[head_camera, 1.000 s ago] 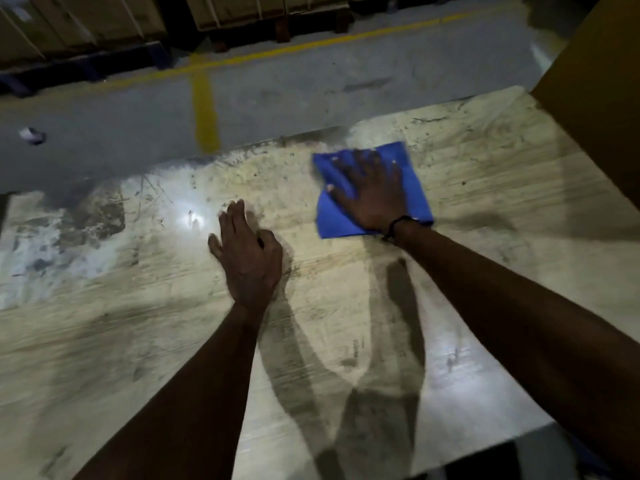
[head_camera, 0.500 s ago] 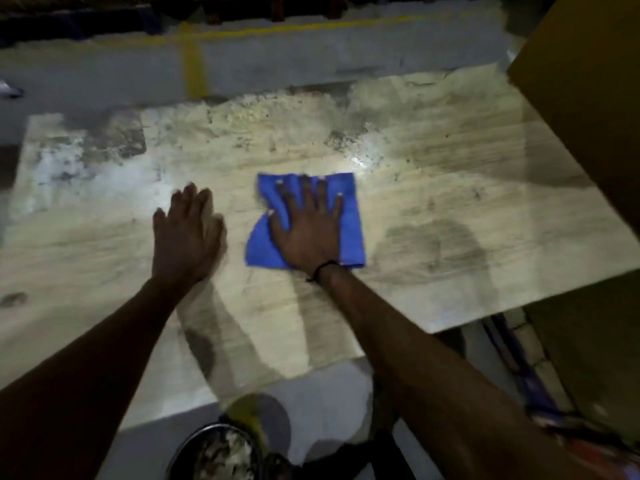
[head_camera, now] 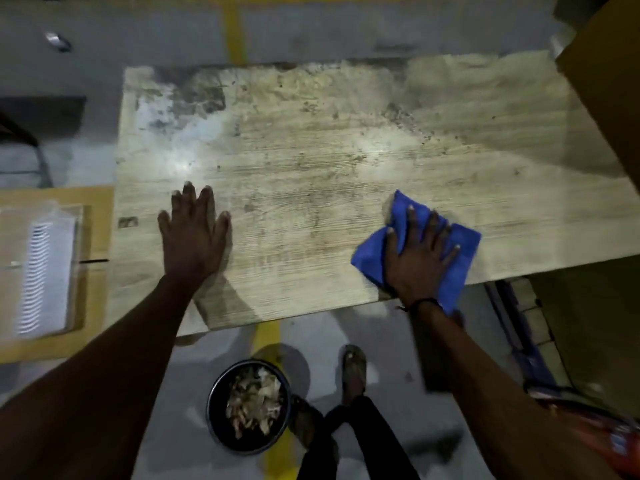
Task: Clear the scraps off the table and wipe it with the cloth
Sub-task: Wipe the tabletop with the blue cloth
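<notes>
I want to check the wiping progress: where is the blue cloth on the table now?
In the head view the blue cloth lies at the table's near right edge, under the right hand, far from the left hand.

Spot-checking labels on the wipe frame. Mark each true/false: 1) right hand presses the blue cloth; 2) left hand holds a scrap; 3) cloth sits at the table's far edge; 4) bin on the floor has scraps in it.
1) True: the right hand presses the blue cloth flat.
2) False: the left hand lies flat on the table, holding nothing.
3) False: the cloth is at the near edge, right side.
4) True: the bin holds scraps.
</notes>
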Tool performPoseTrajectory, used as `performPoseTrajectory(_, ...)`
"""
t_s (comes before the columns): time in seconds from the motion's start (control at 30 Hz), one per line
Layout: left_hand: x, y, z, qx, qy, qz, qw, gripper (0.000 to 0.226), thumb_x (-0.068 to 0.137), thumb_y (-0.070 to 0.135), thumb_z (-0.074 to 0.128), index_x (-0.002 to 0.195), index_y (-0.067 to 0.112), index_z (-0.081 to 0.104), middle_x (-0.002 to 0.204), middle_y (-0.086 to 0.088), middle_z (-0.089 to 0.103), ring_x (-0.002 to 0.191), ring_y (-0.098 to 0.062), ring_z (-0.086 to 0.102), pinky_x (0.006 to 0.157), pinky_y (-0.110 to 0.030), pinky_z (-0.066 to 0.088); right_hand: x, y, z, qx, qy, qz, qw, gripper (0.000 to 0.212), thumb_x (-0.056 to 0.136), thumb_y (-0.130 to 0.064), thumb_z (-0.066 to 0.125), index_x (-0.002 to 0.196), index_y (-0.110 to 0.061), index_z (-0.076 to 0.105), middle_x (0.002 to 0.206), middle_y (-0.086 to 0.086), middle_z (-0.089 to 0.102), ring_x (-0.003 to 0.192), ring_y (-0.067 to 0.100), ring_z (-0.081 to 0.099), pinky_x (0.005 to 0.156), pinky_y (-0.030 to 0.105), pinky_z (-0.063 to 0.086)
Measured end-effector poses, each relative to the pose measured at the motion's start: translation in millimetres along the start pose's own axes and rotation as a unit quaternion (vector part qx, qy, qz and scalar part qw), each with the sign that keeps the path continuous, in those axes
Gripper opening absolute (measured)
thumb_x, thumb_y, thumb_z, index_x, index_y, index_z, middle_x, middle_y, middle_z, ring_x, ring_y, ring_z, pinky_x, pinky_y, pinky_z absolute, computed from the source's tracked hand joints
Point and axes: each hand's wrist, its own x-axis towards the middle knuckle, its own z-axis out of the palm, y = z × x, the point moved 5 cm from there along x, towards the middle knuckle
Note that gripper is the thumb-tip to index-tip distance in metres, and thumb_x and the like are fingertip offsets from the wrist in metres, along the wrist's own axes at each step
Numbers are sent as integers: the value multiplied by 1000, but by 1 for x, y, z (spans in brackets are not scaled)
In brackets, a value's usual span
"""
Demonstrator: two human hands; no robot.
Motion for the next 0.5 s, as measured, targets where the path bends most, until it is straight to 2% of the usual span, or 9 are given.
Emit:
performPoseTrajectory(0.07,1,-5,-3,8,1,4,1000,70,107,56,29,163,13,32,171,-21,23,156,-44,23,120,-65,20,-27,-51,0,4,9,-57,998,67,102,-62,36,162,-31,35,168,14,31,157,41,23,122,69,17)
performPoseTrajectory(0.2,26,-17,-8,-1,9,-13,1000,74,104,58,27,163,13,32,171,-21,22,157,-43,21,122,-65,19,-59,-164,10,66,-33,-211,975,67,101,-65,37,162,-36,33,172,8,23,161,34,11,125,64,4)
performPoseTrajectory(0.3,55,-27,-8,-9,14,-15,1000,76,103,59,26,163,13,30,172,-20,19,158,-42,18,123,-64,17,-34,-201,23,95,-38,-284,954,69,98,-68,42,161,-38,36,172,3,25,161,31,13,126,62,7)
performPoseTrajectory(0.37,78,-34,-7,-11,19,-12,1000,76,104,59,27,164,13,30,172,-21,18,158,-43,17,122,-64,17,12,-200,34,82,-6,-261,962,69,96,-71,42,158,-40,41,170,2,31,159,31,22,125,62,11)
performPoseTrajectory(0.5,117,-46,-9,-23,28,-16,999,76,103,61,28,163,15,31,172,-20,21,158,-41,19,123,-62,17,118,-166,52,48,63,-158,984,67,98,-72,39,154,-36,49,162,8,46,151,39,38,119,69,23)
